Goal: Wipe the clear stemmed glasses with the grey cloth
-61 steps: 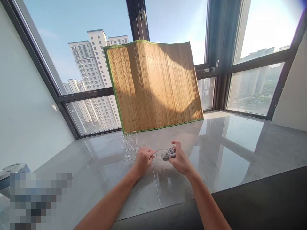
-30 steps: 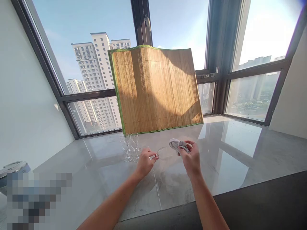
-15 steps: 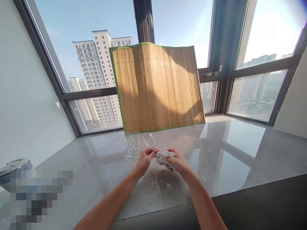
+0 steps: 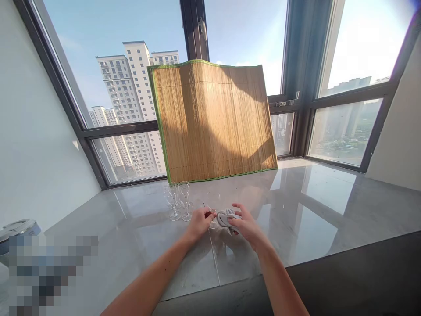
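Glass [image 4: 214,224] is pinched by the left hand [image 4: 198,223], while the right hand [image 4: 245,224] grips a crumpled cloth [image 4: 225,218] just beside.

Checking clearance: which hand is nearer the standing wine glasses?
Left. The left hand is just to the right of the standing wine glasses in view; the right hand is farther right, holding a grey cloth.

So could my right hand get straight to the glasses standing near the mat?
Probably not directly: the right hand holds a grey cloth, and the left hand, gripping another glass, lies between it and the standing glasses.
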{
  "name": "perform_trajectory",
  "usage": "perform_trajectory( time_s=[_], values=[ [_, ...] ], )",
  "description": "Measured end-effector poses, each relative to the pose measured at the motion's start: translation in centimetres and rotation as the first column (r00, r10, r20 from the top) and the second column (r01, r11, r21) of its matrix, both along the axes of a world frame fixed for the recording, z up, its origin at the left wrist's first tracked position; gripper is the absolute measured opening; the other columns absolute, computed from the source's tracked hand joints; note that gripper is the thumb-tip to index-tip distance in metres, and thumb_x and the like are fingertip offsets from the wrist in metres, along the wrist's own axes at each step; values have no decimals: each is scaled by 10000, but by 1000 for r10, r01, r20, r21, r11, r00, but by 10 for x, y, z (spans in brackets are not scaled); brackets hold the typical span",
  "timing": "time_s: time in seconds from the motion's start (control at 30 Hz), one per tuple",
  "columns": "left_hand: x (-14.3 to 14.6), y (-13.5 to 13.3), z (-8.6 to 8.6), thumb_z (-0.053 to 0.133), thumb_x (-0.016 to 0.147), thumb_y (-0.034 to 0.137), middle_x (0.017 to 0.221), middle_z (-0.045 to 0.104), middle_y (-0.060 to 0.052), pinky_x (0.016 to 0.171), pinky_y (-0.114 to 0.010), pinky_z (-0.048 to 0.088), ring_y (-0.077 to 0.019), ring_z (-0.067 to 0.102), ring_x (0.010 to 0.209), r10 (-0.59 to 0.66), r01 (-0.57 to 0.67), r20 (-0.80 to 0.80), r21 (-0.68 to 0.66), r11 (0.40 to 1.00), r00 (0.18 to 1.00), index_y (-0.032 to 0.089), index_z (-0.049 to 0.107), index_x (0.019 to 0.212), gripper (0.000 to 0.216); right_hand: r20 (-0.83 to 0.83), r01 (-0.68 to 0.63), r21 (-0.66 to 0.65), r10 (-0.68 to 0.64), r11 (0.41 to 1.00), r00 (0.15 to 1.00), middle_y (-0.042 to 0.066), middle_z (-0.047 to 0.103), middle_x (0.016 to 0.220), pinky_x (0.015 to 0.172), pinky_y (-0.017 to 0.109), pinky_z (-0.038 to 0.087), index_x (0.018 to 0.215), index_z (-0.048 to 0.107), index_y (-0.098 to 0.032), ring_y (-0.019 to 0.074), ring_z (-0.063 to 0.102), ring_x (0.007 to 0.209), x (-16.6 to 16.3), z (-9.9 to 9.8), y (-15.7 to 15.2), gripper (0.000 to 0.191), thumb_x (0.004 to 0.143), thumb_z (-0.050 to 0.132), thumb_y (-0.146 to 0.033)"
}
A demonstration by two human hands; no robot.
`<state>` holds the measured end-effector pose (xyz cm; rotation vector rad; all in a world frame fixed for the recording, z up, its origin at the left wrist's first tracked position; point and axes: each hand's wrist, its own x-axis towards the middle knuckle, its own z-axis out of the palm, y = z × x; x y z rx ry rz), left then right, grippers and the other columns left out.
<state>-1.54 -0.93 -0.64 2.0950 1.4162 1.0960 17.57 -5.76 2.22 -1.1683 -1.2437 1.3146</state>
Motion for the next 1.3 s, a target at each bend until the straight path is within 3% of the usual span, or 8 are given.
perform_trajectory(
  time_s=[0.23,0.5,0.67,0.77,0.87,0.97,1.13,1.3],
  values=[
    [-3,9,-6,579,796,396,670,648,-18,617,-256,378,-145,543,630,33,-31,40,-32,999,999,134,708,768,294,84,32,90,-40,995,996,55,621,1076,489,204,396,1304,367,-212,127,573,673,-1,3,4,676,654,553,-235],
    [-1,12,-4,682,699,288,962,721,-90,753,-308,482,-190,650,817,-24,102,350,-207,973,937,148,554,1234,567,101,5,143,-20,990,995,75,618,1147,493,205,394,1350,357,-190,114,582,651,2,5,3,711,665,544,-219],
    [-2,-1,12,548,803,282,756,676,-41,692,-297,466,-170,616,696,131,-130,273,-19,991,953,160,633,951,210,210,-30,183,-9,983,978,77,625,1152,645,249,476,1336,392,-198,149,625,757,-4,-8,4,669,683,538,-194],
    [-8,-13,27,465,863,297,715,600,-26,690,-311,448,-169,559,669,255,-307,210,272,912,944,182,604,825,184,374,-134,272,24,953,927,81,619,1209,853,323,467,1257,519,-207,205,618,977,-6,-15,6,571,689,517,-142],
    [-15,-21,39,508,841,283,966,580,-76,891,-391,417,-224,538,941,338,-414,241,577,704,910,186,577,985,187,567,-253,320,29,913,823,72,578,1310,997,338,388,1193,606,-217,233,534,1184,-13,-16,4,530,686,498,-104],
    [-19,-21,44,538,820,248,1202,474,-121,1020,-456,321,-268,398,1189,418,-557,371,607,567,830,190,485,1172,360,735,-265,274,-24,925,677,115,416,1468,977,349,406,1298,557,-201,266,533,1203,-25,-13,3,582,722,495,-143],
    [-21,-10,37,566,785,189,1287,393,-117,1035,-461,299,-258,337,1216,482,-680,490,406,611,726,225,378,1241,494,879,-211,181,-61,961,473,159,373,1481,835,379,463,1322,530,-191,300,605,1077,-43,-4,6,529,800,453,-230],
    [-21,-8,35,566,786,179,1289,374,-117,1043,-462,290,-260,316,1244,488,-683,494,376,626,720,233,351,1255,519,884,-226,170,-47,959,464,152,531,1321,764,364,461,1269,547,-193,290,620,1004,-42,-7,15,467,828,443,-309]
  ],
)
